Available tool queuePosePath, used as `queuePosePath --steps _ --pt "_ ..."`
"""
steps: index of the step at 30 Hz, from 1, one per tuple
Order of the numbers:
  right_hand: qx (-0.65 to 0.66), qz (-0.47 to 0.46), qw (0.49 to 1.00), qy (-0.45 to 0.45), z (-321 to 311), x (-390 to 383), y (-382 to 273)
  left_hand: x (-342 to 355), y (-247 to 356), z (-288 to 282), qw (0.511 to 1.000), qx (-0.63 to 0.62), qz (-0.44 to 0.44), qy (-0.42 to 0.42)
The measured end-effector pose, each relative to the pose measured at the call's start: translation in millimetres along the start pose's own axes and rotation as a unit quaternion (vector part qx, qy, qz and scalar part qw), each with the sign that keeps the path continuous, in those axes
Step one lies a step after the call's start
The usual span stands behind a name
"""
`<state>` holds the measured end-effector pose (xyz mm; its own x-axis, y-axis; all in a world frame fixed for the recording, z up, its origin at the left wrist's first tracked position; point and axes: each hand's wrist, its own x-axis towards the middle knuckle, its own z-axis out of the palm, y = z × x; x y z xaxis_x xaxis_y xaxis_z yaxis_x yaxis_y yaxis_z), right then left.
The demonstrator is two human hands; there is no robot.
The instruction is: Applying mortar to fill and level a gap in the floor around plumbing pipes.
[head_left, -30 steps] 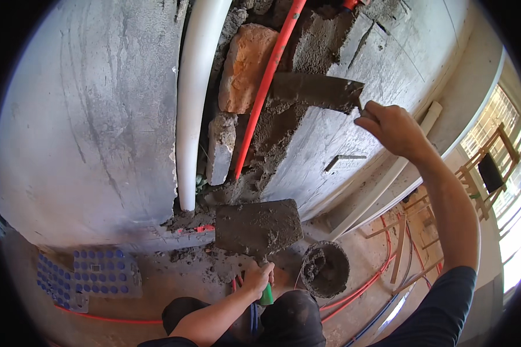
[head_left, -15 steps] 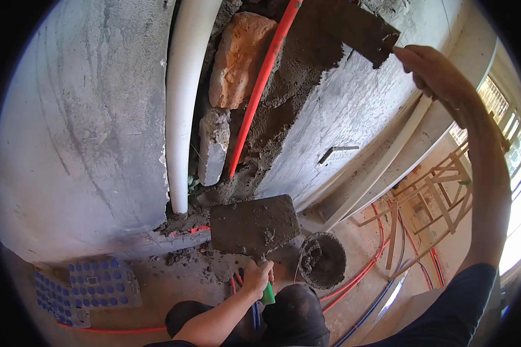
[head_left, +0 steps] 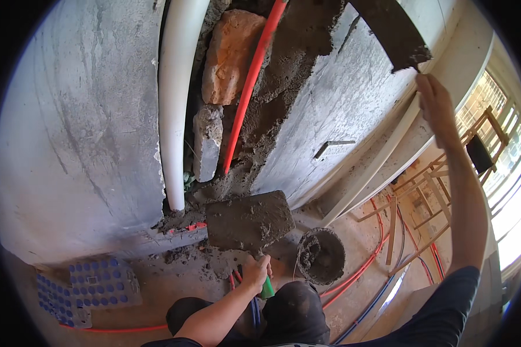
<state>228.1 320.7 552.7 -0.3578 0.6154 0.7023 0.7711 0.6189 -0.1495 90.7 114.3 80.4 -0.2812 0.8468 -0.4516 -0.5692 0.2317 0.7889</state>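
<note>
My left hand point(head_left: 255, 276) is wrapped round the green handle of a plasterer's hawk point(head_left: 249, 222), a flat, mortar-smeared board held low before the wall. Up at the right, my right hand point(head_left: 436, 107) grips a trowel point(head_left: 396, 32) by its near end; its handle is mostly hidden in my fingers. The dark, rectangular trowel blade lies over the right part of the wall. Wet mortar point(head_left: 292, 72) fills the right side of a wall channel. A red pipe point(head_left: 250, 87), an orange brick point(head_left: 230, 58), a grey block point(head_left: 208, 141) and a thick white pipe point(head_left: 179, 98) sit in that channel.
A bucket point(head_left: 321, 256) of mortar stands on the floor by my knees. Blue-capped bottle packs point(head_left: 101, 283) lie at lower left. Red and blue tubes point(head_left: 362, 280) cross the floor, and a wooden frame point(head_left: 440, 191) stands right, near the window.
My right hand has moved down and a little right. The trowel has swung rightward off the mortar patch, its blade now slanting more steeply. My left hand and the hawk have hardly moved.
</note>
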Motion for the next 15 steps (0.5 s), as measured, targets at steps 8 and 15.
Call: queuePosePath --steps 8,15 --pt "0.111 -0.048 0.992 0.025 70 26 -9 -1 1 7 0.999 0.02 0.015 0.046" --pt "-0.062 -0.166 0.974 -0.137 97 -24 20 4 -3 13 0.997 0.029 0.016 0.075"
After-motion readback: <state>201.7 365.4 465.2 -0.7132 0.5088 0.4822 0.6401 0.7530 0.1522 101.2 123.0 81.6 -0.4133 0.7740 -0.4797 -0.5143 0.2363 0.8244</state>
